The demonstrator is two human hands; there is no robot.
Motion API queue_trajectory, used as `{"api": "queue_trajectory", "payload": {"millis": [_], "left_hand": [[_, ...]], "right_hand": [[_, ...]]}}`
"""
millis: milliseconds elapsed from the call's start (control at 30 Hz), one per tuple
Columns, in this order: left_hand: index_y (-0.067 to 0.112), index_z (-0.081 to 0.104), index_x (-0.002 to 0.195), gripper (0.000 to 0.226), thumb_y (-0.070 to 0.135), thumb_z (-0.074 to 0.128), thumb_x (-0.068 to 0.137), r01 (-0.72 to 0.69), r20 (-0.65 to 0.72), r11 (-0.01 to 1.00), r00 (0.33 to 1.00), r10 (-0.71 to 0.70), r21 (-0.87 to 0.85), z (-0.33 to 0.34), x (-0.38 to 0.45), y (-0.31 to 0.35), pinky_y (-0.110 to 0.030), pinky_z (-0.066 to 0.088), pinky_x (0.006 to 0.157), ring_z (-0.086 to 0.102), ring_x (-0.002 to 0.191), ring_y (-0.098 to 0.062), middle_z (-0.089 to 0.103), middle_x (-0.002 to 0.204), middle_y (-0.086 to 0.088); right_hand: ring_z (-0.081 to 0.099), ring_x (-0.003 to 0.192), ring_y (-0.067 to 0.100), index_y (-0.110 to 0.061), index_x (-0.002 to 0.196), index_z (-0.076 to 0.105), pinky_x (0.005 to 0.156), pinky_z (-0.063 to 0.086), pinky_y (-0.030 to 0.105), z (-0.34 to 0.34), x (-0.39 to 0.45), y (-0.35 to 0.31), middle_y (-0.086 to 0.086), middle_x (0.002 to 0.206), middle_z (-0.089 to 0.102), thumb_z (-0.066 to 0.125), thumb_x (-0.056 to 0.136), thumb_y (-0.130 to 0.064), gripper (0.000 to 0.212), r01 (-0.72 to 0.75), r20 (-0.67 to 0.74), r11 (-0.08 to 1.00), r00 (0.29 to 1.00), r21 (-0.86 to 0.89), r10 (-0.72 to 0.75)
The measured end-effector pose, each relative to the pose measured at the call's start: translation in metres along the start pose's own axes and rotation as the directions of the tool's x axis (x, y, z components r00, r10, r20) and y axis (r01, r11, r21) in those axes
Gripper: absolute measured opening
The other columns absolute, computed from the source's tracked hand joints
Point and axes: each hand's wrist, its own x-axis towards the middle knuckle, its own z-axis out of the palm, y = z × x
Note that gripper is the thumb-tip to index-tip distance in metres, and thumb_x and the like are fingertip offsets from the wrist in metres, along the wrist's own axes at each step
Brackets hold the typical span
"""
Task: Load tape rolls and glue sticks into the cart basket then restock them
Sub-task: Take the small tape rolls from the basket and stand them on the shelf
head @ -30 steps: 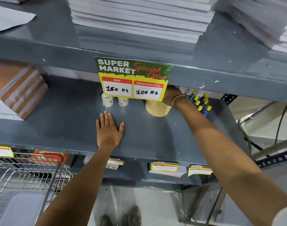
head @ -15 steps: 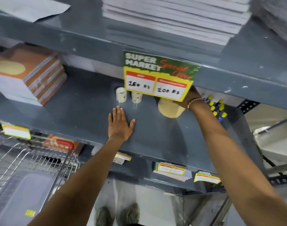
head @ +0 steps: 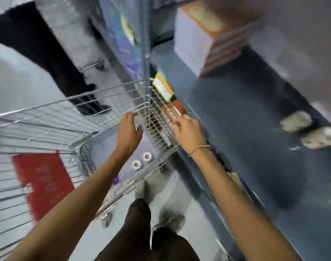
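The view is blurred and tilted. A grey metal shelf [head: 241, 147] runs along the right side, and a stack of notebooks [head: 209, 38] with orange covers stands on its far part. Two small tape rolls [head: 309, 129] lie on the shelf at the right edge, just beside each other. A yellow price tag [head: 162, 88] hangs at the shelf front. The floor is pale grey. On the left stands the wire cart basket [head: 70, 117], with a red panel [head: 43, 181] at its near end. Two tape rolls [head: 141, 160] sit side by side on the basket bottom. Another person's dark trouser leg [head: 38, 51] is at the upper left.

The left hand [head: 128, 131] is over the basket with loose fingers, holding nothing. The right hand [head: 188, 131] is at the basket's right wall, next to the shelf edge, fingers curled; I cannot tell if it holds something.

Half a second ago the left hand lay flat on the shelf and the right hand reached behind the special-offer sign. Now both hands have left the shelf and are at the basket, and the camera looks down to it.
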Motion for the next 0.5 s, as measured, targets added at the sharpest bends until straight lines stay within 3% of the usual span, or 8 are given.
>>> {"api": "queue_trajectory", "payload": {"millis": [67,100,200,333,433,500], "left_hand": [[0.002,0.048,0.129,0.046,0.006,0.059,0.084,0.15,0.132,0.985,0.978,-0.161,0.088,0.004,-0.002,-0.055,-0.039,0.035,0.102,0.047,0.122,-0.036,0.049,0.132,-0.02],[0.003,0.047,0.131,0.049,0.007,0.059,0.084,0.209,0.21,0.971,0.95,-0.229,0.115,0.013,-0.006,-0.08,-0.038,0.034,0.104,0.045,0.125,-0.035,0.048,0.134,-0.021],[0.007,0.04,0.137,0.058,0.011,0.061,0.083,0.32,0.454,0.929,0.811,-0.37,0.185,0.053,-0.015,-0.113,-0.038,0.035,0.104,0.045,0.126,-0.035,0.044,0.138,-0.021],[0.005,0.038,0.136,0.056,0.013,0.058,0.084,0.387,0.542,0.888,0.704,-0.459,0.249,0.106,-0.014,-0.139,-0.044,0.041,0.101,0.05,0.12,-0.039,0.045,0.133,-0.023],[0.009,0.037,0.134,0.052,0.02,0.056,0.087,0.43,0.521,0.845,0.665,-0.535,0.319,0.13,-0.019,-0.149,-0.043,0.041,0.1,0.049,0.122,-0.037,0.044,0.136,-0.018],[0.013,0.037,0.133,0.055,0.022,0.061,0.083,0.457,0.499,0.827,0.659,-0.563,0.328,0.144,-0.022,-0.158,-0.043,0.044,0.096,0.05,0.119,-0.037,0.042,0.138,-0.016]], "right_hand": [[0.064,0.093,0.032,-0.009,0.096,0.069,0.084,0.056,0.039,0.049,0.03,-0.018,0.015,0.103,0.069,0.055,0.087,-0.008,0.017,0.045,0.163,0.997,0.986,-0.065,-0.034],[0.064,0.095,0.032,-0.007,0.097,0.068,0.083,0.056,0.04,0.08,0.044,-0.025,0.016,0.105,0.068,0.055,0.087,-0.006,0.017,0.073,0.311,0.99,0.95,-0.118,-0.033],[0.062,0.108,0.037,-0.001,0.111,0.064,0.089,0.052,0.044,0.154,0.064,-0.031,0.023,0.117,0.064,0.051,0.089,-0.001,0.025,0.203,0.684,0.943,0.728,-0.264,0.035],[0.052,0.125,0.034,-0.002,0.125,0.056,0.102,0.043,0.046,0.238,0.074,-0.016,0.019,0.135,0.055,0.042,0.096,-0.008,0.032,0.222,0.79,0.903,0.586,-0.367,0.177],[0.043,0.131,0.035,-0.002,0.134,0.044,0.108,0.036,0.045,0.265,0.071,0.003,0.02,0.141,0.045,0.041,0.097,-0.019,0.041,0.329,0.792,0.824,0.571,-0.461,0.215],[0.042,0.131,0.035,-0.005,0.138,0.039,0.109,0.034,0.045,0.284,0.072,0.01,0.019,0.145,0.039,0.041,0.097,-0.025,0.045,0.337,0.77,0.822,0.612,-0.459,0.179]]}}
